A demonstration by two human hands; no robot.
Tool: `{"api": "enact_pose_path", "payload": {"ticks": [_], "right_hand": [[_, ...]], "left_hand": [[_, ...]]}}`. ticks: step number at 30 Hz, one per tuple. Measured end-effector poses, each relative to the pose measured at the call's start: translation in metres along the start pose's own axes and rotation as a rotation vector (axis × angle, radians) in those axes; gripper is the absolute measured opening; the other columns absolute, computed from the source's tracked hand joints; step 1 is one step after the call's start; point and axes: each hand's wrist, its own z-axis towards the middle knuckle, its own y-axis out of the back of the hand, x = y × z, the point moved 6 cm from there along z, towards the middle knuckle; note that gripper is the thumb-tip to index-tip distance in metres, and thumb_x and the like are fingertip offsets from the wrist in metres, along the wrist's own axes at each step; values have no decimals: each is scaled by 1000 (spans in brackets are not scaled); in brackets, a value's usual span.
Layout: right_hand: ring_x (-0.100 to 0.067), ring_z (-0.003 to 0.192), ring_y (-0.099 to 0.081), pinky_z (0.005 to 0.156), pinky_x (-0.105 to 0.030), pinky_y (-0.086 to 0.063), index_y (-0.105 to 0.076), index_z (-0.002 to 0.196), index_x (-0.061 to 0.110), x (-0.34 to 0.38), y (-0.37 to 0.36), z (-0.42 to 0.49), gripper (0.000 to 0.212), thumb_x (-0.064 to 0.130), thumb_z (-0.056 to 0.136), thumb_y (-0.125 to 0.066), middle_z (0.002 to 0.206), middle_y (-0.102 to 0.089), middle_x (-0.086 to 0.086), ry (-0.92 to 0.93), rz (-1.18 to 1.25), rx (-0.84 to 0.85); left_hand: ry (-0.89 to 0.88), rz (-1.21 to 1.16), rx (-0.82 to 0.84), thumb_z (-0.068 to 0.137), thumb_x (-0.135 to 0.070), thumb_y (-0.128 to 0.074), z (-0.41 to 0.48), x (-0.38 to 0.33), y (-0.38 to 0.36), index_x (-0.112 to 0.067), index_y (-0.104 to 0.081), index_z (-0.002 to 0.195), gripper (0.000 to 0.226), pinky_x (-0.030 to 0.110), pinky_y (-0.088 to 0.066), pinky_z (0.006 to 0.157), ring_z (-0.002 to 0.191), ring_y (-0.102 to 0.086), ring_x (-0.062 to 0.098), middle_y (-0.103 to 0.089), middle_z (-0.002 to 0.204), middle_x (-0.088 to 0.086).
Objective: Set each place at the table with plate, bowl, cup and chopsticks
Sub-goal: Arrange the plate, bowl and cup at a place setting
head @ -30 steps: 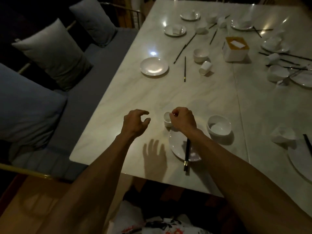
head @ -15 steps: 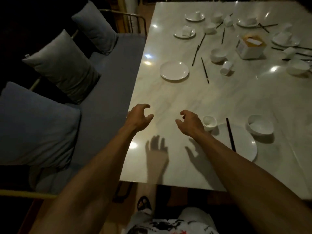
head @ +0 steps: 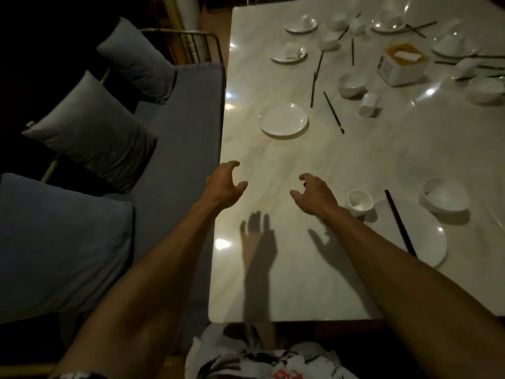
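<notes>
Left grip (head: 225,184) and right grip (head: 317,194) are hovering empty, fingers loosely curled — the bare plate (head: 283,119) is lying straight ahead, roughly midway between them.

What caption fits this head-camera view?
Left hand and right hand, both empty, hover over a table beside a plate, cup, bowl and chopsticks.

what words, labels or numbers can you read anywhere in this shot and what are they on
No text here is legible.
white box with the orange top: a dark printed patch on its side, too small and blurred to read.
printed fabric at the bottom edge: red and black marks, blurred and cut off, unreadable.
</notes>
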Motion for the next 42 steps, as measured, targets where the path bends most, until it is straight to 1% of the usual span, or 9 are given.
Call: {"api": "enact_pose_path", "payload": {"ticks": [4, 7, 15, 19, 25, 31, 38, 40, 42], "right_hand": [[-31, 128, -48, 102, -40, -43, -35, 146, 14, 17, -12, 2, 66, 37, 90, -61, 142, -46, -15, -34, -6, -10], [-30, 133, -43, 105, -40, -40, -28, 150, 16, 29, -20, 7, 68, 38, 93, -57, 148, -38, -13, -71, -47, -16], [-29, 135, -39, 108, -40, -38, -26, 150, 16, 56, -38, -4, 69, 38, 93, -56, 151, -32, -11, -213, 2, -126], [-29, 136, -39, 108, -41, -38, -25, 151, 16, 58, -35, -8, 70, 39, 93, -56, 153, -30, -11, -241, -19, -131], [-28, 134, -41, 105, -41, -41, -27, 150, 18, 54, -20, 3, 68, 40, 93, -56, 151, -33, -9, -212, -31, -194], [-28, 135, -40, 107, -40, -39, -28, 150, 17, 33, -16, 15, 68, 38, 92, -58, 151, -33, -9, -312, 26, -211], [-29, 135, -40, 107, -43, -39, -27, 150, 19, 11, -5, 68, 68, 39, 93, -57, 151, -32, -8, -483, 87, -298], [-29, 134, -41, 107, -44, -39, -28, 149, 19, 5, -5, 84, 67, 39, 92, -57, 150, -33, -8, -537, 95, -310], [-29, 133, -41, 106, -44, -40, -28, 149, 19, 0, -4, 98, 67, 39, 93, -57, 150, -34, -8, -585, 103, -325]], "left_hand": [[-16, -10, 69, 87, -35, -66, 20, 14, -1, -16, -37, 143, 66, 53, -36, 108, 130, -46, 28, -46, 143, 9], [-85, -13, 100, 87, -33, -68, 44, 20, 2, -16, -38, 143, 65, 52, -38, 107, 129, -47, 27, -47, 142, 9], [-209, 12, 273, 85, -36, -68, 91, 38, 6, -19, -34, 144, 70, 53, -38, 106, 130, -46, 28, -46, 144, 10], [-261, 19, 276, 86, -36, -68, 106, 32, 12, -18, -33, 145, 71, 49, -41, 105, 130, -48, 28, -45, 145, 11], [-283, -16, 195, 86, -34, -69, 119, 26, 13, -17, -34, 144, 70, 48, -41, 105, 128, -49, 28, -46, 144, 11], [-358, 18, 278, 85, -35, -68, 144, 5, -14, -17, -35, 144, 70, 51, -39, 106, 130, -47, 28, -46, 144, 10], [-506, 1, 461, 85, -34, -70, 226, -39, -73, -11, -36, 144, 73, 49, -41, 105, 130, -47, 29, -46, 144, 12], [-558, 0, 485, 86, -32, -70, 250, -47, -85, -10, -36, 144, 71, 45, -40, 107, 130, -46, 29, -46, 144, 12], [-580, 5, 497, 87, -30, -69, 272, -50, -92, -11, -36, 144, 69, 45, -40, 107, 130, -46, 29, -46, 143, 12]]}}
